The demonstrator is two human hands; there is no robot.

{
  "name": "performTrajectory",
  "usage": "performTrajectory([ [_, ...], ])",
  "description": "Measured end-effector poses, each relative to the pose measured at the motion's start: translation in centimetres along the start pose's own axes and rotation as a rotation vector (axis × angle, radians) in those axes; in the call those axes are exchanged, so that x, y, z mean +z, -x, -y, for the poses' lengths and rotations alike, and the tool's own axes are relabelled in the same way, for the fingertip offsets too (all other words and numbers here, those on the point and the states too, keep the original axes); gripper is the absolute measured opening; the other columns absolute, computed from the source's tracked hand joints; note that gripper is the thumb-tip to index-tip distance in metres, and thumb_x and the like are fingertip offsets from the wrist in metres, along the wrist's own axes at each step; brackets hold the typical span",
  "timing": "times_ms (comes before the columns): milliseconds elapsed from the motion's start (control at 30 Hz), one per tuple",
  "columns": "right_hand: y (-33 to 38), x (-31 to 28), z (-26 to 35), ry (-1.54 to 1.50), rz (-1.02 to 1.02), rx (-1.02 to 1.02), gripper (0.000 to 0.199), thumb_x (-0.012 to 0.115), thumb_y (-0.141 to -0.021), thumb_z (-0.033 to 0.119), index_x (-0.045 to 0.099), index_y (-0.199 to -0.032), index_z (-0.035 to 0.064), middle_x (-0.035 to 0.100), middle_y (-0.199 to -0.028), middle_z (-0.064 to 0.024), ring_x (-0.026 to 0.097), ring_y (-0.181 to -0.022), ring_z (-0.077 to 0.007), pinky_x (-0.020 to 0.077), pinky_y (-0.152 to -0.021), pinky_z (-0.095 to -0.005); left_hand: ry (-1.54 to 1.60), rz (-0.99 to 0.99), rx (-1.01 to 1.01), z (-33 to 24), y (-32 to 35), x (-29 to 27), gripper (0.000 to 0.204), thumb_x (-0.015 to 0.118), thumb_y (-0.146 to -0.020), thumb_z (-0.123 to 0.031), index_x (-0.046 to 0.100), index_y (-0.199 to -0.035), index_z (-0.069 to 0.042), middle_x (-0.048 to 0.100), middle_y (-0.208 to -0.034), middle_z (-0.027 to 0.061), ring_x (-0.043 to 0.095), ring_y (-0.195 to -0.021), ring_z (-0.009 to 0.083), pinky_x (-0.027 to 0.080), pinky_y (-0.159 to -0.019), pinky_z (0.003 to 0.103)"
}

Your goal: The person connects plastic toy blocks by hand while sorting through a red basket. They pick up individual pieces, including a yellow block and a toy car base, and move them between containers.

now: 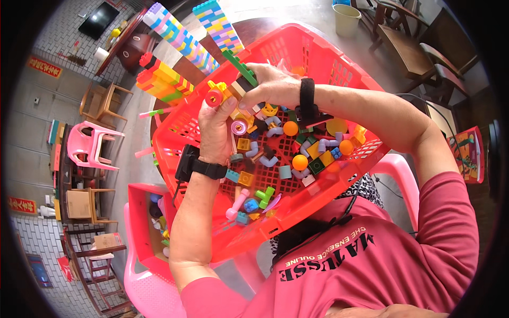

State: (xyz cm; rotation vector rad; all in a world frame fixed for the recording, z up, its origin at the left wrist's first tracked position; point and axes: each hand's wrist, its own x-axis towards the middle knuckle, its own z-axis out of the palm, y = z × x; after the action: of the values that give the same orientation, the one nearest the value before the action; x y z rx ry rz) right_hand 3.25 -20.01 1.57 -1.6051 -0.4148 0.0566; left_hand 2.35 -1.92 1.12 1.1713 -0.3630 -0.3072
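Note:
My left hand [214, 132] and my right hand [275, 87] meet over the far left part of a red plastic basket [289, 218]. Between them is a toy brick build, with a long green piece [239, 69], a dark and tan block beneath it, and a yellow piece [216, 86] with a red round part. My left fingers grip its yellow and red end; my right fingers wrap round the green and dark end. A purple-pink wheel [238, 127] shows beside my left thumb. Below lie loose bricks, grey-blue bent tubes [269, 161], orange balls [299, 162] and a green connector [264, 197].
Two tall pastel brick towers [183, 40] and a red-yellow brick stack [164, 79] stand beyond the basket. Left of it, a red box [144, 233] of toys rests on a pink chair [151, 289]. A pale bucket [347, 21] and wooden chairs are farther off.

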Motion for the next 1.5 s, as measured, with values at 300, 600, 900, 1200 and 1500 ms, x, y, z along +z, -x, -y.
performTrajectory([
  [300,0.1,-0.4,-0.2,-0.174,0.114,0.030,0.036,0.073,-0.065,0.008,0.056,-0.095,0.0001,0.063,-0.077,-0.0052,0.061,-0.064,-0.0135,0.0474,-0.056,-0.0263,0.035,0.011,-0.043,-0.3,0.2,-0.3,0.037,0.068,-0.085,-0.009,0.052,-0.117,-0.001,0.062,-0.107,0.0080,0.061,-0.096,0.0175,0.050,-0.084,0.032],
  [600,0.2,-0.5,0.9,-0.322,0.110,0.113,0.028,0.073,-0.070,0.010,0.058,-0.093,0.0010,0.063,-0.078,-0.0055,0.061,-0.063,-0.0126,0.0501,-0.053,-0.0273,-0.084,0.007,-0.031,-1.5,0.2,-0.4,0.027,0.062,-0.090,-0.012,0.055,-0.114,-0.001,0.062,-0.109,0.0083,0.062,-0.099,0.0167,0.052,-0.084,0.033],
  [900,-0.9,-3.7,0.8,-0.035,-0.029,0.177,0.036,0.077,-0.068,0.018,0.059,-0.094,0.0012,0.065,-0.081,-0.0108,0.066,-0.066,-0.0193,0.0527,-0.054,-0.0318,0.058,-0.086,0.057,-1.8,-0.6,-1.9,0.027,0.063,-0.091,-0.017,0.053,-0.111,-0.002,0.063,-0.096,0.0093,0.064,-0.087,0.0184,0.055,-0.077,0.036],
  [1200,-1.2,-3.8,-6.1,0.931,0.170,0.273,0.059,0.060,-0.082,0.050,0.051,-0.107,-0.0028,0.062,-0.091,-0.0270,0.062,-0.091,-0.0405,0.0486,-0.078,-0.0452,-0.075,-0.104,0.005,-1.0,-1.2,-3.2,0.026,0.062,-0.089,-0.007,0.050,-0.113,-0.004,0.063,-0.097,0.0096,0.064,-0.089,0.0211,0.056,-0.075,0.036],
  [1500,-0.4,-1.4,1.1,0.010,-0.004,0.158,0.040,0.048,-0.096,0.041,0.051,-0.098,0.0014,0.054,-0.075,-0.0045,0.057,-0.056,-0.0113,0.0471,-0.043,-0.0266,0.060,-0.116,0.078,-1.4,-0.5,-1.0,0.031,0.069,-0.087,-0.016,0.049,-0.108,-0.006,0.060,-0.097,0.0046,0.063,-0.083,0.0139,0.054,-0.070,0.029],
])
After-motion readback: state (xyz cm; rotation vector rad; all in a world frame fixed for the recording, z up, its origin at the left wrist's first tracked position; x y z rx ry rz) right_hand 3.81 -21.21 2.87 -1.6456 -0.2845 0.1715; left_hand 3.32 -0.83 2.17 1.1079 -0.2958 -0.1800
